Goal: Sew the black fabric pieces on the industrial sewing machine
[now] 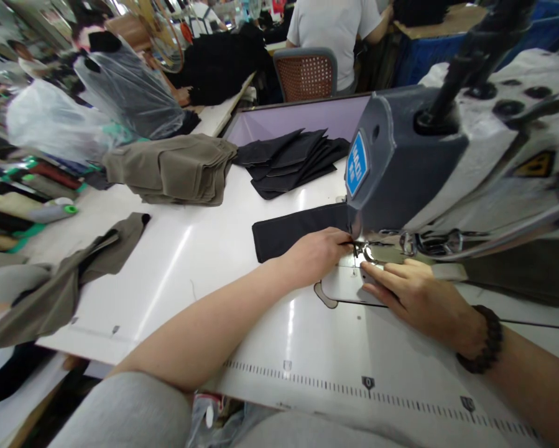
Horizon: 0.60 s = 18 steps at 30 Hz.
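Note:
A sewing machine (400, 155) with a dark grey head and a blue label stands at the right. At its needle area, my left hand (314, 256) is closed with its fingertips at the edge of a black fabric piece (293, 230), which lies flat on the table behind that hand. My right hand (414, 295), a dark beaded bracelet at the wrist, rests on the metal needle plate (349, 283). Its fingers are stretched toward the presser foot (365, 252). The fabric right under the foot is small and partly hidden by my fingers.
Stacked black pieces (293, 158) and a folded brown-grey stack (171, 168) lie at the back of the white table (167, 280). More brown-grey cloth (114, 249) hangs at the left near thread cones (50, 211). A ruler strip (326, 382) runs along the front edge. A person (330, 25) sits beyond.

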{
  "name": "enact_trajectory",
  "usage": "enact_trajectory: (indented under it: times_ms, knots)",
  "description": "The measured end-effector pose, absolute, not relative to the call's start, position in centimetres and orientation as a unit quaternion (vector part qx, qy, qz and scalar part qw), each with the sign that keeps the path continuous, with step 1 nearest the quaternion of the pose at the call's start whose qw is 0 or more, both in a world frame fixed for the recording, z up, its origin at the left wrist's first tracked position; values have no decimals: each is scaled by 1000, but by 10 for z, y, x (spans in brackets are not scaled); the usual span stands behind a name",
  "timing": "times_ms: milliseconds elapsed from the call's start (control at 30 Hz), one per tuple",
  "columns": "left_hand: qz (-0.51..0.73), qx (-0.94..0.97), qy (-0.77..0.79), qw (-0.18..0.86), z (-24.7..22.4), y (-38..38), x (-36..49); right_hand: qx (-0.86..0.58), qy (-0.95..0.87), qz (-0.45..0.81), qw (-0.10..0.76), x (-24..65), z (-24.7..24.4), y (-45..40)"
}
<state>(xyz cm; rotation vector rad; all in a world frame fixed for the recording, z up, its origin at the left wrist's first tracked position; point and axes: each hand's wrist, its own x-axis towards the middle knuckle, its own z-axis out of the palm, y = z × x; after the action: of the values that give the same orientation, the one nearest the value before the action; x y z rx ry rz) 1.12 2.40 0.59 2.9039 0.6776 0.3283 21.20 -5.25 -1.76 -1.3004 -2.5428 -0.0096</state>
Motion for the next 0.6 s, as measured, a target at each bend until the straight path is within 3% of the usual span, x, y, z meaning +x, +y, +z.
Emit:
enact_trajectory:
  times_ms: [233, 400, 600]
  knots:
    - [81, 968, 230, 59, 12, 16, 10, -453, -878, -20, 155, 211, -19, -54]
    - [38, 952, 301, -34, 18, -6, 7, -447, -876, -22, 179, 212, -24, -55]
    - [13, 935, 353, -38, 5, 49, -5, -397, -889, -63, 221, 212, -22, -54]
